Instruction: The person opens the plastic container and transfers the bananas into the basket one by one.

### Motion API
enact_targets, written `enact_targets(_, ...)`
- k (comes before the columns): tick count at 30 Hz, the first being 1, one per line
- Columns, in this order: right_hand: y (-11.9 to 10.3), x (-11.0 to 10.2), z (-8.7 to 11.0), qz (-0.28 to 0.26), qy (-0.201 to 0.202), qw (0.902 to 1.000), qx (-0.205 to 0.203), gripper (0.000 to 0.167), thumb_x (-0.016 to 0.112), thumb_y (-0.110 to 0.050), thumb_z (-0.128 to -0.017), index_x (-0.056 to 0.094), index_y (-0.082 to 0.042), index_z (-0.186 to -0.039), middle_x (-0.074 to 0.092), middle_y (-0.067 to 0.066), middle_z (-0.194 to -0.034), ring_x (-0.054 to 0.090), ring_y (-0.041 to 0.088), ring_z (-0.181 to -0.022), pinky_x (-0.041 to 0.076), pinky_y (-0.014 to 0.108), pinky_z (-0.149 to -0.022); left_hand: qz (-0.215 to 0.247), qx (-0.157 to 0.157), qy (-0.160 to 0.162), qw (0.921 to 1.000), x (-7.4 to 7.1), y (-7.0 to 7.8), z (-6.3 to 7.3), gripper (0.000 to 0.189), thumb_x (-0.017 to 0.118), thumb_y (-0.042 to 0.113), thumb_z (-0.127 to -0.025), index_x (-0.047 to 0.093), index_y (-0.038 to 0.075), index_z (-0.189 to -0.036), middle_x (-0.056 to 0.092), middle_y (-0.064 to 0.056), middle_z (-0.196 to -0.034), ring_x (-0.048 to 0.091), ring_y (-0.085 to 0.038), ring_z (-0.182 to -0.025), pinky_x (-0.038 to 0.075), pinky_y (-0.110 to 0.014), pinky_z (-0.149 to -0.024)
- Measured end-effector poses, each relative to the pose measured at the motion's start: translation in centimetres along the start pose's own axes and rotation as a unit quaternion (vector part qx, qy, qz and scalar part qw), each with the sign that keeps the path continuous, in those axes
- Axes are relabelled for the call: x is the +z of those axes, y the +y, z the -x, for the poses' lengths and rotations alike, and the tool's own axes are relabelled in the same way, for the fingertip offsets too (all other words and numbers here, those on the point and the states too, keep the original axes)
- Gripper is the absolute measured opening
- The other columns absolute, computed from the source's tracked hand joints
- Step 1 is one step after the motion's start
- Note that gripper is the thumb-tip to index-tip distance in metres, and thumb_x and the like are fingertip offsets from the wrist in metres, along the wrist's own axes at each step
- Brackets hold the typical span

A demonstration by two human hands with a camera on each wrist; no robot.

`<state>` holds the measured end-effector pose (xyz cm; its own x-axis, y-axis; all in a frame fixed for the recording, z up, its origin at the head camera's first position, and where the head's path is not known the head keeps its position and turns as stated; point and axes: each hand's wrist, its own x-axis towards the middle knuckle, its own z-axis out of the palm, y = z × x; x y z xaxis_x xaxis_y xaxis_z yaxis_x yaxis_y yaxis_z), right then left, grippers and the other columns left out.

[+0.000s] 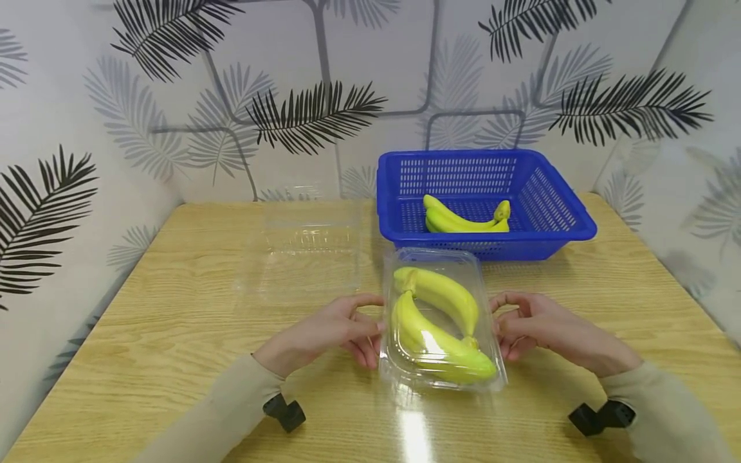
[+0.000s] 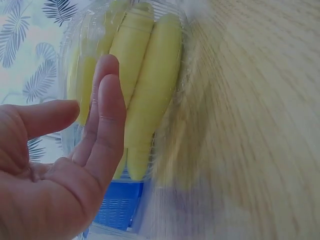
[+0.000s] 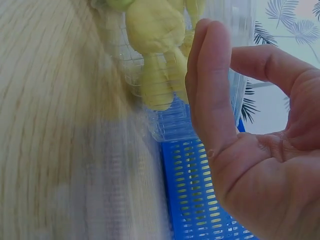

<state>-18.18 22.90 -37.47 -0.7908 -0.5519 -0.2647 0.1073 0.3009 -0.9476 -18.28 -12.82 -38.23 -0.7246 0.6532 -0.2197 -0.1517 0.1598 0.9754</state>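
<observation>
A clear plastic clamshell container (image 1: 486, 308) with bananas (image 1: 434, 341) inside is between my hands in the head view. Its lid lies over the fruit. My left hand (image 1: 336, 331) holds the container's left edge, thumb near the rim and the other fingers lower along its side. At the right edge my right hand (image 1: 544, 328) grips in the same way. In the left wrist view, bananas (image 2: 155, 75) show through the clear wall behind the fingers (image 2: 111, 115). The right wrist view shows banana ends (image 3: 155, 25) beyond the fingers (image 3: 212, 75).
Just behind the container stands a blue plastic basket (image 1: 463, 245), with more bananas (image 1: 463, 222) in it. Another clear plastic container (image 1: 307, 263) sits on the wooden table (image 1: 173, 321) to the left. A wall with a leaf pattern (image 1: 318, 116) rises behind the table.
</observation>
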Motion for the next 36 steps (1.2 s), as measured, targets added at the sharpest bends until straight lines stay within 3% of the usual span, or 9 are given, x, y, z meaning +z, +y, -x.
enact_targets(9, 0.2, 0.0, -0.2, 0.018, 0.025, 0.9995, 0.001, 0.049, 0.058, -0.006, -0.091, 0.038, 0.012, -0.132, 0.066, 0.019, -0.085, 0.067, 0.026, -0.075, 0.061, 0.044, -0.069, 0.025, -0.003, 0.010, 0.9996, 0.2, 0.1, 0.0, 0.059, 0.051, 0.005, -0.098, 0.023, 0.001, -0.150, 0.067, -0.019, -0.084, 0.069, -0.026, -0.069, 0.060, -0.039, -0.069)
enact_targets(11, -0.3, 0.1, 0.1, 0.052, 0.046, 0.9975, -0.007, 0.049, 0.057, -0.006, -0.091, 0.039, 0.011, -0.133, 0.065, 0.018, -0.083, 0.065, 0.025, -0.071, 0.060, 0.043, -0.063, 0.027, -0.004, 0.009, 0.9996, 0.2, 0.1, 0.0, 0.061, 0.052, 0.003, -0.096, 0.023, 0.002, -0.150, 0.067, -0.020, -0.082, 0.068, -0.027, -0.069, 0.060, -0.038, -0.069)
enact_targets(13, -1.0, 0.6, 0.5, 0.123, 0.095, 0.9876, -0.025, 0.044, 0.059, -0.009, -0.093, 0.045, 0.007, -0.132, 0.065, 0.015, -0.084, 0.062, 0.023, -0.067, 0.058, 0.038, -0.057, 0.027, -0.004, 0.008, 0.9996, 0.3, 0.1, 0.0, 0.065, 0.055, 0.002, -0.094, 0.021, 0.003, -0.150, 0.067, -0.020, -0.082, 0.068, -0.028, -0.069, 0.060, -0.039, -0.069)
enact_targets(15, -1.7, 1.4, 0.8, 0.217, 0.163, 0.9603, -0.065, 0.035, 0.060, -0.015, -0.096, 0.054, 0.002, -0.125, 0.064, 0.009, -0.086, 0.059, 0.020, -0.070, 0.055, 0.034, -0.056, 0.030, -0.005, 0.009, 0.9995, 0.3, 0.1, 0.0, 0.071, 0.058, 0.002, -0.092, 0.019, 0.005, -0.150, 0.067, -0.020, -0.081, 0.068, -0.028, -0.069, 0.060, -0.039, -0.069)
enact_targets(18, -2.5, 3.3, 1.1, 0.340, 0.245, 0.8960, -0.146, 0.029, 0.066, -0.021, -0.095, 0.061, -0.006, -0.120, 0.064, 0.006, -0.102, 0.059, 0.022, -0.088, 0.054, 0.038, -0.072, 0.035, -0.009, 0.012, 0.9993, 0.4, 0.1, 0.1, 0.079, 0.063, 0.002, -0.089, 0.016, 0.006, -0.152, 0.067, -0.020, -0.082, 0.068, -0.027, -0.068, 0.060, -0.038, -0.069)
enact_targets(20, -2.8, 4.7, 1.1, 0.397, 0.255, 0.8584, -0.201, 0.036, 0.069, -0.024, -0.093, 0.061, -0.008, -0.124, 0.061, 0.008, -0.119, 0.056, 0.027, -0.108, 0.050, 0.047, -0.088, 0.040, -0.012, 0.012, 0.9991, 0.6, 0.1, 0.1, 0.082, 0.064, 0.001, -0.088, 0.014, 0.007, -0.153, 0.067, -0.020, -0.081, 0.068, -0.027, -0.067, 0.060, -0.038, -0.068)
enact_targets(22, -3.0, 6.1, 1.0, 0.441, 0.234, 0.8350, -0.232, 0.049, 0.069, -0.030, -0.092, 0.056, -0.012, -0.135, 0.052, 0.009, -0.138, 0.046, 0.033, -0.126, 0.043, 0.057, -0.099, 0.044, -0.017, 0.010, 0.9988, 0.8, 0.1, 0.0, 0.084, 0.064, -0.001, -0.088, 0.012, 0.009, -0.153, 0.067, -0.020, -0.081, 0.068, -0.027, -0.066, 0.060, -0.038, -0.067)
enact_targets(28, -3.3, 9.8, 0.3, 0.529, 0.152, 0.7900, -0.269, 0.068, 0.065, -0.052, -0.091, 0.044, -0.024, -0.149, 0.033, 0.003, -0.157, 0.026, 0.035, -0.143, 0.029, 0.061, -0.110, 0.049, -0.019, 0.002, 0.9986, 1.2, -0.1, -0.2, 0.085, 0.060, -0.004, -0.089, 0.007, 0.009, -0.154, 0.068, -0.019, -0.079, 0.067, -0.025, -0.064, 0.060, -0.035, -0.064)
enact_targets(36, -3.6, 11.2, -0.2, 0.582, 0.146, 0.7382, -0.308, 0.065, 0.076, -0.040, -0.081, 0.056, -0.021, -0.140, 0.048, 0.011, -0.146, 0.043, 0.040, -0.133, 0.042, 0.059, -0.102, 0.046, -0.011, -0.006, 0.9989, 1.3, -0.4, -0.2, 0.082, 0.058, -0.005, -0.089, 0.010, 0.010, -0.154, 0.068, -0.018, -0.078, 0.067, -0.025, -0.063, 0.059, -0.035, -0.062)
